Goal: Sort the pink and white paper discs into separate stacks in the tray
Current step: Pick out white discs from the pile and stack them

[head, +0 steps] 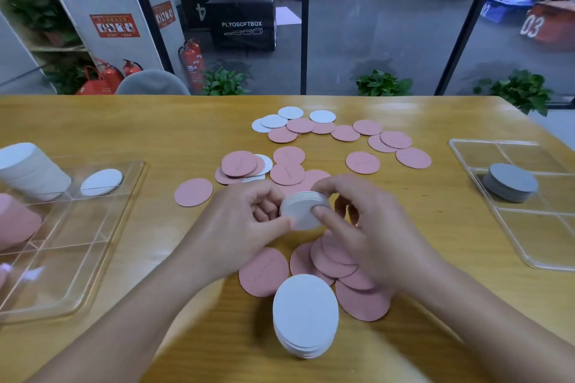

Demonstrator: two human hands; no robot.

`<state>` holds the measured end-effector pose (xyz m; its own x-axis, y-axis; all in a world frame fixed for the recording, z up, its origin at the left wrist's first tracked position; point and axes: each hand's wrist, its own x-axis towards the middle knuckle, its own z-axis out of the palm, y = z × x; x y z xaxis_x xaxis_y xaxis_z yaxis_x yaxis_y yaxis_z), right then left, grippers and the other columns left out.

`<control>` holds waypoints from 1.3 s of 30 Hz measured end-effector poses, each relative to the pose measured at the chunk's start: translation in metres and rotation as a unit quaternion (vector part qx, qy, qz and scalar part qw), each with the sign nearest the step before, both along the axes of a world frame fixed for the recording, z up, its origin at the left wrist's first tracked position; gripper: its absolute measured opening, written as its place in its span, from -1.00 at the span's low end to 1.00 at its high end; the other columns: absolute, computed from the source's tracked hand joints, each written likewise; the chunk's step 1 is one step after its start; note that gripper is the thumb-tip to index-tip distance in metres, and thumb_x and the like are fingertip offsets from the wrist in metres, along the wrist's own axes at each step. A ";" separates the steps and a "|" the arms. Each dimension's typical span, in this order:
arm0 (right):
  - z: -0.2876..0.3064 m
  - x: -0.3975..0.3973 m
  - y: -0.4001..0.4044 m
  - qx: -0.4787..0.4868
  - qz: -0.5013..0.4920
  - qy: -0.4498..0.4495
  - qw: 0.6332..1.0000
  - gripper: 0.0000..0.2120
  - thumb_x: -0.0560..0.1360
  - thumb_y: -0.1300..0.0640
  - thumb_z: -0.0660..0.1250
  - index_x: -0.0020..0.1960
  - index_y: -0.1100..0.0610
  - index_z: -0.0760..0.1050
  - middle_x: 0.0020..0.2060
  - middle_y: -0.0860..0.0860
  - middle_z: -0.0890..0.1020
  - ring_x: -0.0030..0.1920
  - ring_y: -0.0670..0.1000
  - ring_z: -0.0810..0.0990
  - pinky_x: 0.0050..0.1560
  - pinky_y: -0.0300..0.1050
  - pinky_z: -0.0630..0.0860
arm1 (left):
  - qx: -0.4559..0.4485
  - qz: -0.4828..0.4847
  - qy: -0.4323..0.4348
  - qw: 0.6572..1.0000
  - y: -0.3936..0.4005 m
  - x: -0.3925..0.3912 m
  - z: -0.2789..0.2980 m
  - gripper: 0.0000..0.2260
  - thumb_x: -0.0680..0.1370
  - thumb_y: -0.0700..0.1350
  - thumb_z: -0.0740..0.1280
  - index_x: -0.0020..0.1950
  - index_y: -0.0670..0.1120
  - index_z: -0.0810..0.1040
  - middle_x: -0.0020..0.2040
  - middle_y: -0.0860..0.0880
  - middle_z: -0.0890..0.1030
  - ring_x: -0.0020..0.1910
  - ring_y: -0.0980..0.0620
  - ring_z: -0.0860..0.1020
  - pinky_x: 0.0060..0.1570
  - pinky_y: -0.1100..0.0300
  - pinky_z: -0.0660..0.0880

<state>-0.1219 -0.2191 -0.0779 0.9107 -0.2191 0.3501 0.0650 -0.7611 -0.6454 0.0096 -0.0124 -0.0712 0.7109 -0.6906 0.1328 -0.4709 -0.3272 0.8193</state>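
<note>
Both hands meet above the wooden table (93, 121), the left hand (236, 227) and right hand (364, 221) together pinching a small stack of white discs (303, 211) by its edges. Loose pink discs (362, 162) lie scattered around; another white stack (306, 317) stands nearer. The clear tray (102, 246) at left holds white discs and what seems a blurred pink stack (15, 224).

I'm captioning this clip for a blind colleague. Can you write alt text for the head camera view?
Both hands, left hand and right hand, hold a small stack of white discs above a wooden table strewn with loose pink discs and white ones. A clear tray at left holds a tall white stack; another white stack stands near the front edge.
</note>
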 end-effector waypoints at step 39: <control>-0.008 0.068 0.014 0.116 -0.014 0.085 0.990 -0.91 0.65 0.04 0.47 -0.04 -0.07 0.71 -0.21 -0.26 0.71 -0.31 -0.16 0.58 -0.24 -0.33 0.45 | 0.228 0.078 -0.174 0.955 -0.026 0.125 -0.041 -0.40 0.70 0.30 0.28 0.71 0.17 0.31 0.73 0.09 0.28 0.70 -0.09 0.20 0.64 -0.15 0.22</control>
<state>-0.0539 -0.2052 -0.0857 0.9445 -0.3015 0.1303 -0.0781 -0.5913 -0.8027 0.1345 -0.0389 -0.1123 0.7774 -0.6226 0.0896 -0.6049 -0.7007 0.3783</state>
